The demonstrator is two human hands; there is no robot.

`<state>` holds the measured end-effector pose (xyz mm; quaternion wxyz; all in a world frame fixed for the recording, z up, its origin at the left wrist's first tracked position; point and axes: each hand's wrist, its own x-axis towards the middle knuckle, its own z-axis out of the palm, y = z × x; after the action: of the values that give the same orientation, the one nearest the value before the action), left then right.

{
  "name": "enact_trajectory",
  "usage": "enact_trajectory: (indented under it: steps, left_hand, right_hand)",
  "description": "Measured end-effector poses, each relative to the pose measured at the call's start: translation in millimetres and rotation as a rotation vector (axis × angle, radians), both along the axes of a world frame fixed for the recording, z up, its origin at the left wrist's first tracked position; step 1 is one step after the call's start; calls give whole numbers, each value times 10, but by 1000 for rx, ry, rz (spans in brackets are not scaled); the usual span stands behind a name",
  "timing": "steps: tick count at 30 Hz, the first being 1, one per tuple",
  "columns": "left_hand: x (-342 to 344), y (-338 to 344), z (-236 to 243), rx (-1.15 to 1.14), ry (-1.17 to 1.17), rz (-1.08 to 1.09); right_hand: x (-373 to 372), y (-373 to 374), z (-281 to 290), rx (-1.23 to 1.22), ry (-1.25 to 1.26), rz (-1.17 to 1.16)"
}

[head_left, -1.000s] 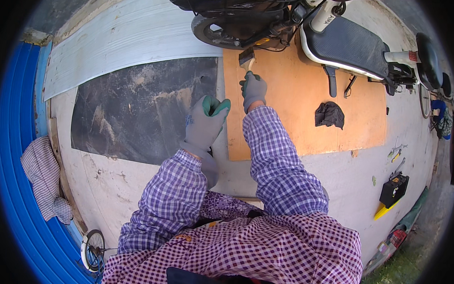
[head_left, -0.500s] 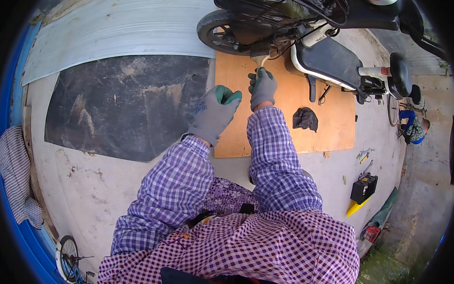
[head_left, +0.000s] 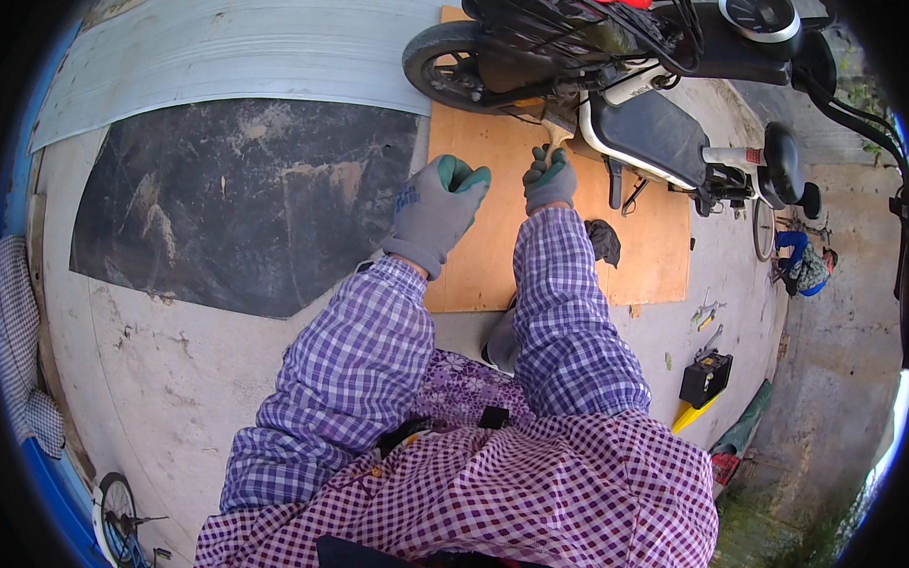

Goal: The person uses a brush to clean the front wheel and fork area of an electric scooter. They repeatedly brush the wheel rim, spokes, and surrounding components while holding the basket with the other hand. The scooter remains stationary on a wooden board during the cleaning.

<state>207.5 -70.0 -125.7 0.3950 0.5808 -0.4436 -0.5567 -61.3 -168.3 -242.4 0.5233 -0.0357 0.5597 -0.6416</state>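
Observation:
My right hand, in a grey and green work glove, is closed round the handle of a paintbrush. The brush head points up toward the underside of a black and white electric scooter, next to the rear of its wheel; whether the bristles touch it I cannot tell. To the left, my left hand, gloved alike, is curled into a loose fist above the edge of the board, with nothing seen in it. A crumpled dark cloth lies beside my right sleeve, which partly covers it.
The scooter stands over an orange-brown board. Left of it lies a black sheet. A black toolbox and loose tools are on the right. Another person is at the far right. A bicycle shows at lower left.
My right hand has moved right with the paintbrush, and its sleeve now overlaps the cloth. The left hand stays curled. The whole view has shifted slightly, showing more of the scooter's front.

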Motion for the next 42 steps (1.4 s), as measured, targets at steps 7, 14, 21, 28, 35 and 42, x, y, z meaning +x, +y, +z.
enact_trajectory:
  steps: [7,14,21,28,35,42]
  left_hand:
    - [4,-6,-53,18,71,27]
    - [-53,7,-182,-8,18,-23]
    - [-76,-13,-167,-15,6,-26]
    - [-95,48,-217,9,-65,-57]
    - [-164,-9,-252,-37,-60,-43]
    - [-200,-12,-215,-85,-156,-60]
  right_hand:
    - [367,-136,168,29,183,192]
    - [732,-133,-123,95,762,99]
    - [625,-212,-371,265,1039,361]
    - [613,-383,-658,270,1051,370]
    - [503,-346,-843,303,1257,430]
    - [533,-357,-781,374,1241,489]
